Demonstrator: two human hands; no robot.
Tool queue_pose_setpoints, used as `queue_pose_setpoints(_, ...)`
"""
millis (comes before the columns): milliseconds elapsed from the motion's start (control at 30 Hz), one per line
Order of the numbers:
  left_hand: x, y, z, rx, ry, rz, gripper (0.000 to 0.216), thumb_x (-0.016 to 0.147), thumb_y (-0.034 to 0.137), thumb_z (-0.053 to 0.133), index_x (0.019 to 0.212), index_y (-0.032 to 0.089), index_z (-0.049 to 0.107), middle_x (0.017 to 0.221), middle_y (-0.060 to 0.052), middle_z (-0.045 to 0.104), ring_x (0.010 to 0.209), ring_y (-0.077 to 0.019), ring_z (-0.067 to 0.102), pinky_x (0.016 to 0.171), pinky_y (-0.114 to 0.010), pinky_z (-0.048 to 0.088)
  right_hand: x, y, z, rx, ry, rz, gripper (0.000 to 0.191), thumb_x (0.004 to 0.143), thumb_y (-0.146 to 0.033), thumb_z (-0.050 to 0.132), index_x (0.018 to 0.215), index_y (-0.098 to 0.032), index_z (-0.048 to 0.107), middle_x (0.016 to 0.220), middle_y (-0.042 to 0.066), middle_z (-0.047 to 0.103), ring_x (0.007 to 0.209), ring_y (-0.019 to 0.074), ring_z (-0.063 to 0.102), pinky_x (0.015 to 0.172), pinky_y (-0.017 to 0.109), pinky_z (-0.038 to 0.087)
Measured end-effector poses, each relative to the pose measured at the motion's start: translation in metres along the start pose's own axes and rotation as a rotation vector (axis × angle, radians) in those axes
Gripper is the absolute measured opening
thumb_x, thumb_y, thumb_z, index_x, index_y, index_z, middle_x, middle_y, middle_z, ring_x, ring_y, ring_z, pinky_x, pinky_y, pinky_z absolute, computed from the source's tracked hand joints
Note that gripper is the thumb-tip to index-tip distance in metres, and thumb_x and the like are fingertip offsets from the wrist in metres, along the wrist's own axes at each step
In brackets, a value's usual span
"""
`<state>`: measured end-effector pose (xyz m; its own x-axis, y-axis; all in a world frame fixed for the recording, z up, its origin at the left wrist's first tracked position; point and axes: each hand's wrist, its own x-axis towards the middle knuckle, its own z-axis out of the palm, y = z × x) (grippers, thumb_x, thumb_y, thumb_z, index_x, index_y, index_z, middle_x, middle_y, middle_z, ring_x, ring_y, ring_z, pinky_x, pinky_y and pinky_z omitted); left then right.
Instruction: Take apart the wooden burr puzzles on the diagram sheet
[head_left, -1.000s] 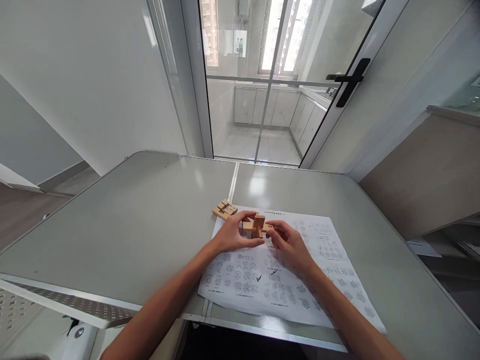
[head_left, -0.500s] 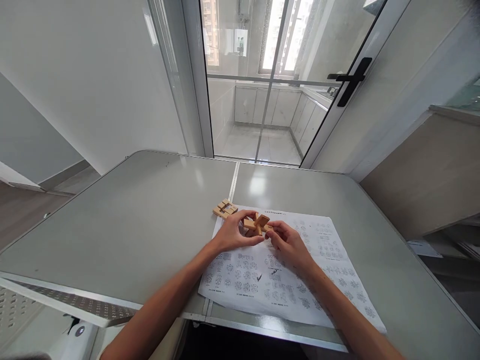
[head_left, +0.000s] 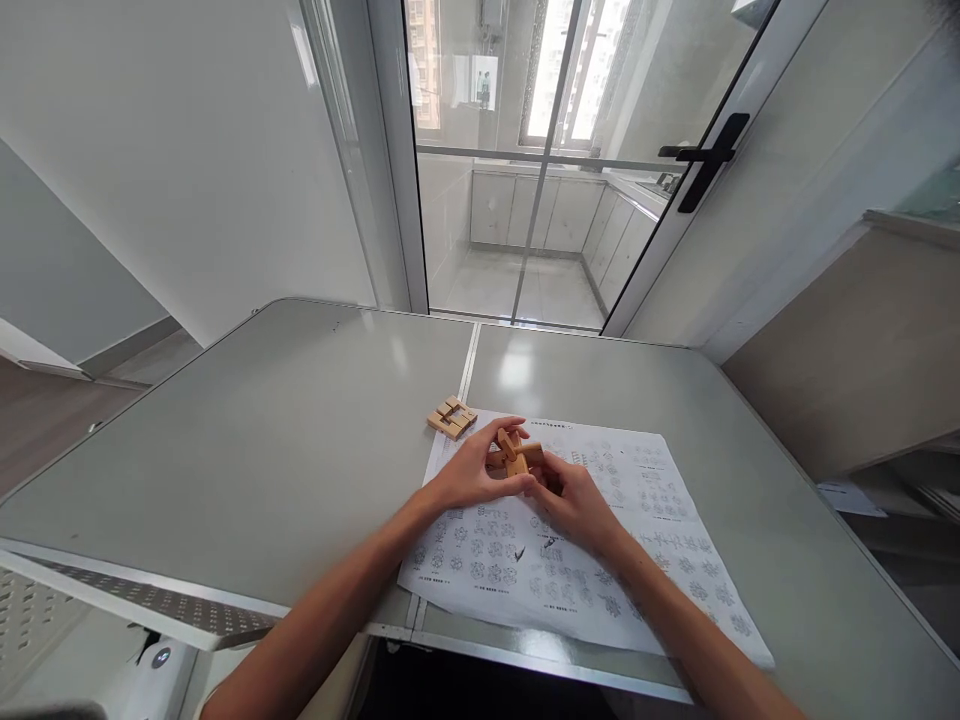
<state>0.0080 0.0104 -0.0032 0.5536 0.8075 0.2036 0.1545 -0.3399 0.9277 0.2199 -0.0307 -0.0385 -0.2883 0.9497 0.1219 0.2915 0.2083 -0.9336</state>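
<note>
My left hand (head_left: 471, 468) and my right hand (head_left: 571, 495) both grip a small wooden interlocking puzzle (head_left: 515, 453) made of crossed notched bars. I hold it just above a printed instruction sheet (head_left: 585, 560) full of small diagrams. Fingers cover the lower part of the puzzle. A few loose wooden puzzle pieces (head_left: 451, 417) lie side by side on the grey table (head_left: 285, 440), just past the sheet's far left corner and a short way from my left hand.
The table's near edge (head_left: 525, 650) runs just under the sheet. A glass sliding door (head_left: 540, 170) with a black handle (head_left: 705, 155) stands behind the table. A wooden cabinet (head_left: 862, 340) is at the right, a white wall at the left.
The puzzle has been turned in my hands, its upright bar now tilted. My right hand has moved in closer and wraps more of the puzzle.
</note>
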Motion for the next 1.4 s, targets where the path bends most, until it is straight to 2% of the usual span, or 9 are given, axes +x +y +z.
queue_pose_setpoints(233, -0.001, 0.0, 0.012, -0.023, 0.005, 0.078, 0.082, 0.074, 0.034, 0.087, 0.145, 0.027, 0.047, 0.133, -0.011, 0.063, 0.113, -0.0243, 0.066, 0.091, -0.036, 0.059, -0.001, -0.004, 0.003, -0.123, -0.041, -0.08, 0.012, 0.094, -0.033, 0.061, 0.095, -0.022, 0.065, 0.07, -0.002, 0.056, 0.061, 0.015, 0.044, 0.058, 0.028, 0.036)
queue_pose_setpoints(367, -0.001, 0.001, 0.014, -0.036, 0.027, 0.087, 0.081, 0.074, 0.03, 0.086, 0.144, 0.027, 0.045, 0.134, -0.011, 0.062, 0.113, -0.0236, 0.066, 0.094, -0.036, 0.059, -0.001, -0.007, 0.002, -0.136, -0.049, -0.07, 0.009, 0.093, -0.028, 0.059, 0.095, -0.021, 0.064, 0.07, -0.003, 0.055, 0.061, 0.0147, 0.044, 0.059, 0.027, 0.035)
queue_pose_setpoints(600, -0.002, 0.0, 0.013, -0.078, 0.024, 0.063, 0.082, 0.074, 0.025, 0.085, 0.145, 0.028, 0.045, 0.139, -0.012, 0.058, 0.126, -0.0272, 0.062, 0.1, -0.04, 0.058, -0.001, -0.006, 0.005, -0.132, -0.031, -0.067, 0.019, 0.097, -0.035, 0.058, 0.083, -0.022, 0.06, 0.068, -0.003, 0.053, 0.06, 0.0142, 0.041, 0.057, 0.028, 0.033)
queue_pose_setpoints(700, -0.002, -0.004, 0.014, -0.125, 0.036, 0.042, 0.083, 0.073, 0.024, 0.086, 0.145, 0.029, 0.044, 0.142, -0.013, 0.056, 0.129, -0.0273, 0.061, 0.1, -0.04, 0.059, 0.0, -0.004, 0.003, -0.063, -0.026, -0.038, 0.016, 0.096, -0.038, 0.063, 0.097, -0.022, 0.064, 0.071, -0.003, 0.057, 0.061, 0.0147, 0.046, 0.058, 0.027, 0.035)
queue_pose_setpoints(800, -0.002, -0.007, 0.014, -0.153, 0.041, 0.023, 0.085, 0.073, 0.024, 0.087, 0.146, 0.03, 0.043, 0.142, -0.012, 0.056, 0.129, -0.0266, 0.061, 0.1, -0.039, 0.059, 0.0, -0.008, -0.001, 0.074, -0.035, 0.009, 0.032, 0.097, -0.046, 0.065, 0.12, -0.024, 0.064, 0.079, -0.001, 0.063, 0.067, 0.0167, 0.053, 0.061, 0.028, 0.04)
queue_pose_setpoints(933, -0.002, -0.005, 0.015, -0.162, 0.035, 0.018, 0.087, 0.074, 0.027, 0.089, 0.147, 0.032, 0.041, 0.144, -0.013, 0.056, 0.131, -0.0273, 0.061, 0.098, -0.038, 0.06, 0.0, -0.015, -0.004, 0.21, -0.041, 0.083, 0.035, 0.101, -0.054, 0.057, 0.116, -0.025, 0.067, 0.083, 0.001, 0.064, 0.068, 0.0173, 0.054, 0.063, 0.029, 0.042)
queue_pose_setpoints(1067, -0.003, 0.001, 0.014, -0.132, 0.0, 0.012, 0.089, 0.071, 0.029, 0.091, 0.146, 0.032, 0.042, 0.146, -0.013, 0.054, 0.134, -0.0294, 0.06, 0.094, -0.036, 0.062, -0.001, -0.014, -0.003, 0.125, -0.009, 0.039, 0.033, 0.104, -0.052, 0.053, 0.107, -0.024, 0.07, 0.078, 0.001, 0.063, 0.066, 0.0176, 0.053, 0.063, 0.03, 0.042)
queue_pose_setpoints(1233, -0.003, 0.005, 0.013, -0.128, -0.019, 0.02, 0.086, 0.07, 0.029, 0.091, 0.144, 0.03, 0.046, 0.149, -0.014, 0.052, 0.136, -0.0313, 0.058, 0.087, -0.034, 0.064, -0.001, -0.01, -0.003, -0.006, -0.008, -0.032, 0.034, 0.105, -0.049, 0.05, 0.107, -0.024, 0.073, 0.085, 0.003, 0.069, 0.071, 0.0193, 0.057, 0.066, 0.031, 0.042)
queue_pose_setpoints(1400, -0.004, 0.006, 0.012, -0.179, 0.007, 0.011, 0.081, 0.073, 0.027, 0.09, 0.141, 0.031, 0.047, 0.15, -0.014, 0.05, 0.137, -0.0314, 0.057, 0.09, -0.036, 0.063, 0.0, -0.014, -0.005, -0.025, -0.009, -0.054, 0.033, 0.106, -0.046, 0.05, 0.103, -0.023, 0.073, 0.087, 0.004, 0.071, 0.072, 0.0192, 0.058, 0.067, 0.03, 0.043)
